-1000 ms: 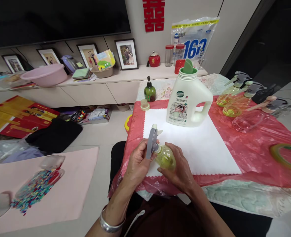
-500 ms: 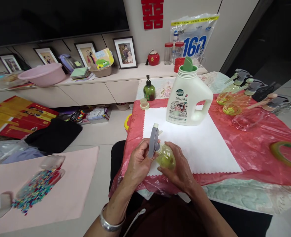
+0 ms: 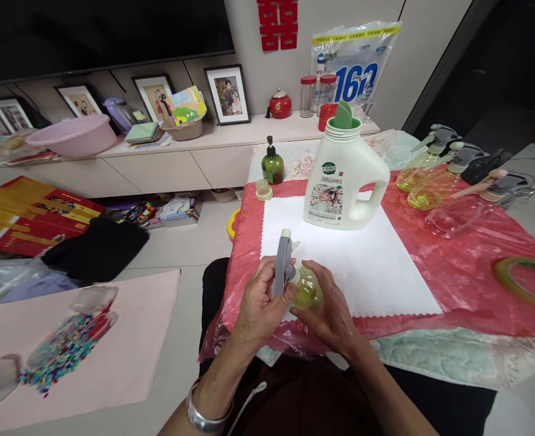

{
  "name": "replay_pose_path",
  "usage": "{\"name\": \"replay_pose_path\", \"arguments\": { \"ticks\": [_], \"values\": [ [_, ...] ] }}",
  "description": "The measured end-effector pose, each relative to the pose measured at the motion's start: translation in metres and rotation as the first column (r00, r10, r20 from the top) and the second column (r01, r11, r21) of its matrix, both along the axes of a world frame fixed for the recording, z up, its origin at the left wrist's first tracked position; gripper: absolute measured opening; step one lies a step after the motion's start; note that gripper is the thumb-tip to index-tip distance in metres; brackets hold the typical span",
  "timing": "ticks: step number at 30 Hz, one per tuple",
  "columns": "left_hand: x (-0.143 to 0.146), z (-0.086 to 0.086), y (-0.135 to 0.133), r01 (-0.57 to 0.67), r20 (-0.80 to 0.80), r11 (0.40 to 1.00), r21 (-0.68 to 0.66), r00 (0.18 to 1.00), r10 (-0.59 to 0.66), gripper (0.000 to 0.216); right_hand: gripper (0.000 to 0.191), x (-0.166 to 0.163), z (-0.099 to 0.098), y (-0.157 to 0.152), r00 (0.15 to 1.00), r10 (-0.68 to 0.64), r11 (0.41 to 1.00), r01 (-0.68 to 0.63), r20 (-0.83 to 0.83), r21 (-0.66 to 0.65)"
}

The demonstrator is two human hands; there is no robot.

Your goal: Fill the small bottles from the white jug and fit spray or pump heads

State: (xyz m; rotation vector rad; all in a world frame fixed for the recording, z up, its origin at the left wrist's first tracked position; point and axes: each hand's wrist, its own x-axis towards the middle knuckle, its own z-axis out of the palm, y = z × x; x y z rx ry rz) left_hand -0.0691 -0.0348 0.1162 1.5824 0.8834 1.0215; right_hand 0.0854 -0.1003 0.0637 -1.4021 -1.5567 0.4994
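A small yellowish clear spray bottle (image 3: 308,289) with a grey trigger head (image 3: 283,263) is held tilted above the near edge of a white sheet (image 3: 362,272). My left hand (image 3: 264,297) closes around the trigger head and bottle neck. Wrapped about the bottle's body is my right hand (image 3: 331,306), fingers on its far side and thumb on the near side. Just beyond stands a large white detergent jug (image 3: 344,175) with its mouth uncapped and a green piece (image 3: 344,116) inside the opening.
Several trigger spray bottles (image 3: 458,215) stand at the table's right, near a roll of tape (image 3: 528,281). A green pump bottle (image 3: 272,165) and a pale cap (image 3: 263,189) sit at the back left. Left and lower, colourful small pieces (image 3: 63,351) lie on a pink surface (image 3: 154,321).
My left fingers have shifted slightly around the trigger head and neck. Both hands keep hold of the spray bottle; the whole view has moved a little.
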Motion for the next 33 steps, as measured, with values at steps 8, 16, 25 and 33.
{"name": "replay_pose_path", "arguments": {
  "ticks": [8,16,25,33],
  "values": [
    [0.009,0.0,-0.001,-0.087,-0.012,0.996,-0.015,0.996,0.086,0.026,0.077,0.001,-0.002,-0.001,1.0,-0.012,0.999,0.012,-0.012,-0.035],
    [0.01,0.005,-0.007,-0.061,0.073,0.992,-0.114,0.995,0.07,0.023,0.079,0.002,-0.002,-0.002,0.999,-0.005,1.0,0.004,-0.033,-0.025],
    [0.02,-0.007,-0.01,-0.177,0.091,0.984,-0.023,0.98,0.178,0.03,0.072,0.002,-0.001,-0.002,0.999,-0.006,1.0,0.005,-0.051,-0.027],
    [0.019,0.0,-0.008,-0.173,0.09,0.97,-0.169,0.978,0.19,0.034,0.074,0.003,-0.003,-0.002,0.999,-0.014,0.999,0.013,-0.036,-0.034]
  ]
}}
